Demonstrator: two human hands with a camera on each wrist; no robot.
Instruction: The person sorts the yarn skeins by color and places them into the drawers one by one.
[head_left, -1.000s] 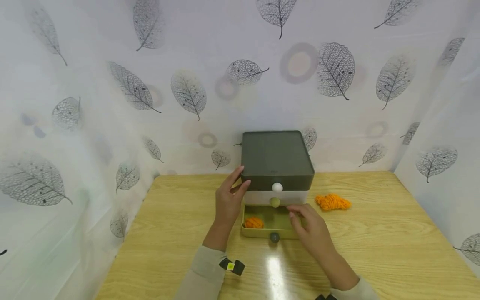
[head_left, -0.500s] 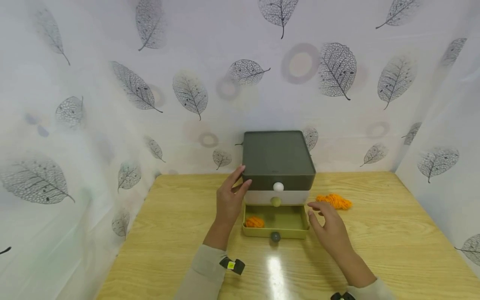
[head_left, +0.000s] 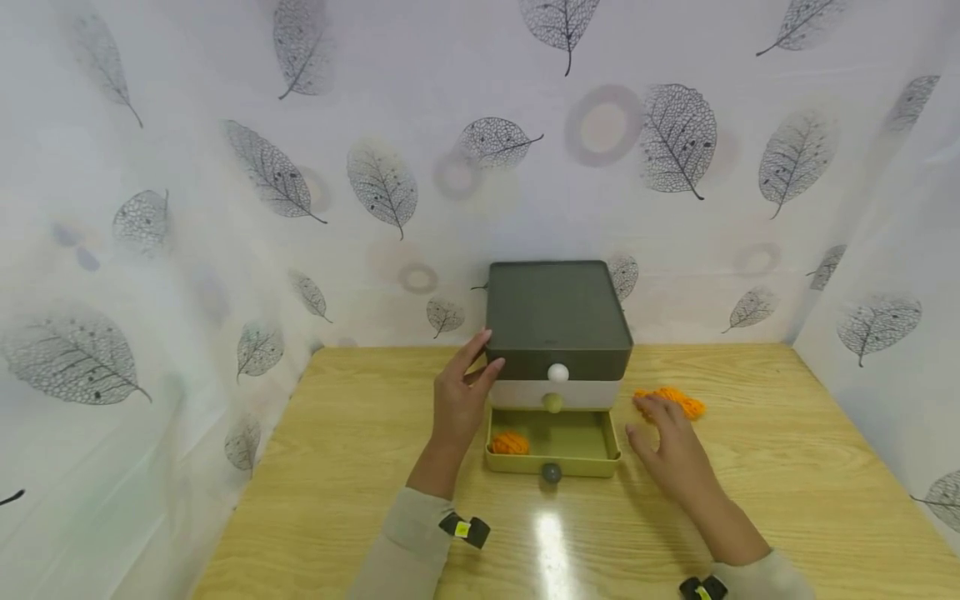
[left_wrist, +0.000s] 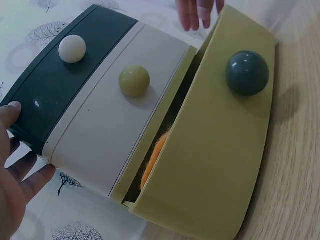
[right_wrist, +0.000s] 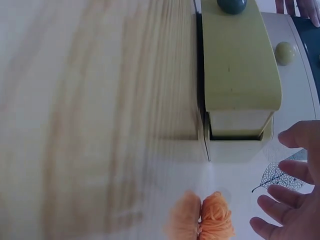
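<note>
A three-tier drawer box (head_left: 558,308) stands with its green bottom drawer (head_left: 570,467) pulled out. Inside that drawer, at the left, lies a small orange yarn bundle (head_left: 510,443). My left hand (head_left: 459,396) touches the box's front left corner, thumb on the dark top drawer's front and fingers along the side, as the left wrist view (left_wrist: 15,180) also shows. To the right of the box, my right hand (head_left: 675,454) reaches over a second orange yarn skein (head_left: 686,402), partly covering it. In the right wrist view its fingers are spread apart, holding nothing, beside the skein (right_wrist: 215,220).
The box rests on a wooden table (head_left: 337,467), near the back edge. Behind and at both sides hangs a white leaf-print sheet (head_left: 480,208). Round knobs stick out from the drawers, with a dark one (head_left: 551,473) on the pulled-out drawer.
My right hand has moved from above the open drawer rightward, off the drawer and over to the yarn skein on the table. The left hand stays at the box's corner.
</note>
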